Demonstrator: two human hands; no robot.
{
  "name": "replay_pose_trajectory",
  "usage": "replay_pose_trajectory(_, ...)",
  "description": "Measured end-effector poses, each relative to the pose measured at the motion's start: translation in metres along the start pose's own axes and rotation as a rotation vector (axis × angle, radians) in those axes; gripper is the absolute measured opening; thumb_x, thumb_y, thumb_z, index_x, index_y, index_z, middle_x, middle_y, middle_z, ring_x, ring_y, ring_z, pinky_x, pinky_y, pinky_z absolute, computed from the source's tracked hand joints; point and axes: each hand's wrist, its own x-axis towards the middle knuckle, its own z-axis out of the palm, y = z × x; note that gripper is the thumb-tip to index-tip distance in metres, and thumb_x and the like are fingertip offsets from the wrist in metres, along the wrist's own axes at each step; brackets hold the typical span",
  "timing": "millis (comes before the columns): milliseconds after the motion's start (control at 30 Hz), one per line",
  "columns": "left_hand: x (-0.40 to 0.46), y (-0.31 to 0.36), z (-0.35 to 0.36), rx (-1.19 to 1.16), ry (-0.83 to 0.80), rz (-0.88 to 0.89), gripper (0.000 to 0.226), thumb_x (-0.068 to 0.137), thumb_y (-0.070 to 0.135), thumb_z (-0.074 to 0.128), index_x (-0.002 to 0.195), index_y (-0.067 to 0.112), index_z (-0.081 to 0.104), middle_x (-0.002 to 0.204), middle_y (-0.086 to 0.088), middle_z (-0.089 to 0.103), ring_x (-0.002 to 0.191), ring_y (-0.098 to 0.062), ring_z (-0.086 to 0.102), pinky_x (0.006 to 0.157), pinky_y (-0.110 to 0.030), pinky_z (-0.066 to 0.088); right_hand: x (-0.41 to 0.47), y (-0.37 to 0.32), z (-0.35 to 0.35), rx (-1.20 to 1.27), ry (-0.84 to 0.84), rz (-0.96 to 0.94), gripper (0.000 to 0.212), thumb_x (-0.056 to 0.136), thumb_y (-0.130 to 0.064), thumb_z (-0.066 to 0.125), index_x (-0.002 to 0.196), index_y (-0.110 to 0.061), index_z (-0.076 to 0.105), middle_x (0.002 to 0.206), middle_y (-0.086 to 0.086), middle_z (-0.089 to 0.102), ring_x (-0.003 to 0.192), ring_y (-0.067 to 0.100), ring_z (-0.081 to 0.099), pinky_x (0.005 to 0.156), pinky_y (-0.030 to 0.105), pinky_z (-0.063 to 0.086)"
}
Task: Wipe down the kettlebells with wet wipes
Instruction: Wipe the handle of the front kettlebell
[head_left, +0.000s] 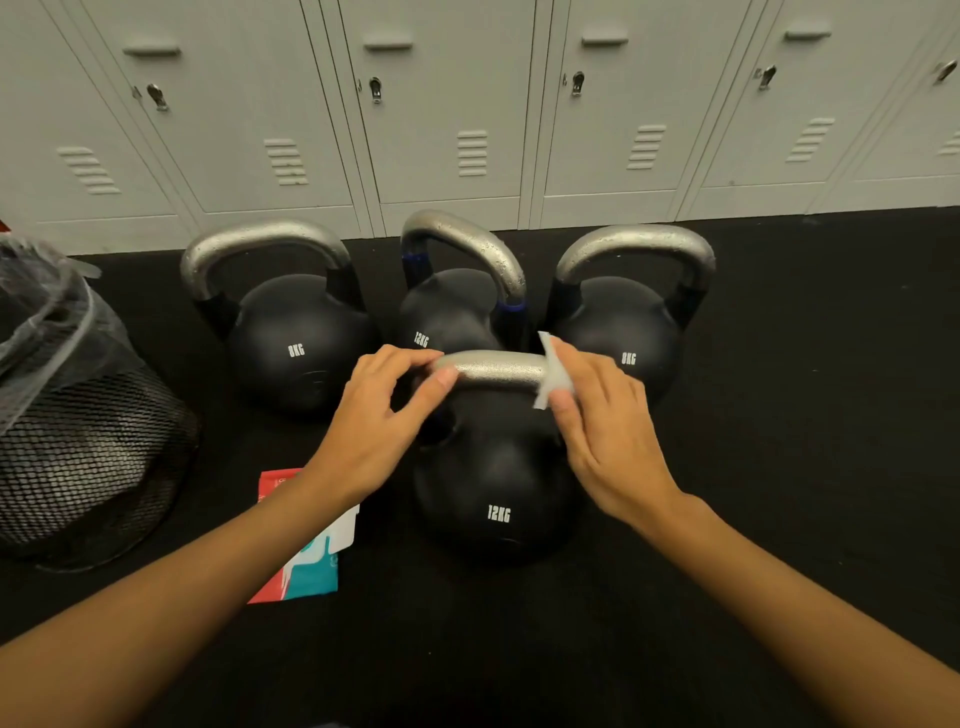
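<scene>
Right hand (597, 415) pinching a folded wet wipe (555, 382) around the right end of the near 12KG kettlebell's handle (498, 368); handle bar running left-right, so bare metal lies leftward from the grip; left hand (382, 415) loosely open, fingertips touching the bar's left end; 3 more kettlebells behind.

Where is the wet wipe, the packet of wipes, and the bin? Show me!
wet wipe (555, 375): head view, on the white sheet wrapped over the kettlebell handle's right end.
packet of wipes (311, 569): head view, on its teal and red front, beside the forearm.
mesh bin (88, 457): head view, on its black mesh wall.
</scene>
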Motion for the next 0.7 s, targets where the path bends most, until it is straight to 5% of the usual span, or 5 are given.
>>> replay_pose_trajectory(133,0.002,-0.001,0.001,-0.048,0.017,-0.019,0.054,0.089,0.057,0.033,0.114,0.023,0.065,0.101,0.014,0.059,0.105,-0.005,0.048,0.092,-0.014,0.034,0.039,-0.038,-0.006,-0.320,-0.074,-0.068,0.047,0.102,-0.045,0.022,0.121,-0.024,0.061,0.093,-0.003,0.063,0.085,0.022,0.060,0.084,0.038,0.038)
replay_pose_trajectory(233,0.004,-0.001,0.000,-0.033,0.011,-0.040,0.041,0.097,0.047,0.032,0.110,0.029,0.066,0.098,0.014,0.059,0.104,-0.005,0.048,0.090,-0.012,0.032,0.063,-0.056,-0.005,-0.359,-0.262,-0.084,0.038,0.106,-0.042,0.025,0.094,-0.020,0.054,0.087,0.003,0.064,0.082,0.033,0.061,0.077,0.042,0.043)
replay_pose_trajectory(367,0.006,-0.003,-0.005,0.000,0.070,-0.060,0.039,0.102,0.043,0.028,0.117,0.030,0.061,0.110,0.014,0.061,0.114,-0.004,0.046,0.098,-0.022,0.031,0.078,-0.065,-0.012,-0.332,-0.461,0.015,0.036,0.106,-0.042,0.022,0.098,-0.021,0.051,0.107,0.011,0.064,0.097,0.041,0.058,0.074,0.039,0.037)
replay_pose_trajectory(500,0.002,-0.011,-0.012,0.022,0.117,-0.132,0.040,0.103,0.036,0.028,0.131,0.023,0.054,0.121,0.012,0.054,0.120,-0.006,0.041,0.101,-0.021,0.026,0.078,-0.048,-0.033,-0.170,-0.661,0.173,0.041,0.108,-0.034,0.020,0.141,-0.026,0.043,0.143,0.006,0.050,0.125,0.035,0.048,0.102,0.045,0.037)
replay_pose_trajectory(700,-0.003,-0.025,-0.032,0.103,0.106,-0.155,0.035,0.101,0.037,0.034,0.123,0.023,0.057,0.121,0.006,0.055,0.115,-0.008,0.043,0.096,-0.022,0.030,0.096,-0.058,-0.034,0.046,-0.839,0.142,0.041,0.106,-0.047,0.022,0.116,-0.033,0.059,0.121,-0.002,0.062,0.118,0.025,0.051,0.104,0.036,0.034)
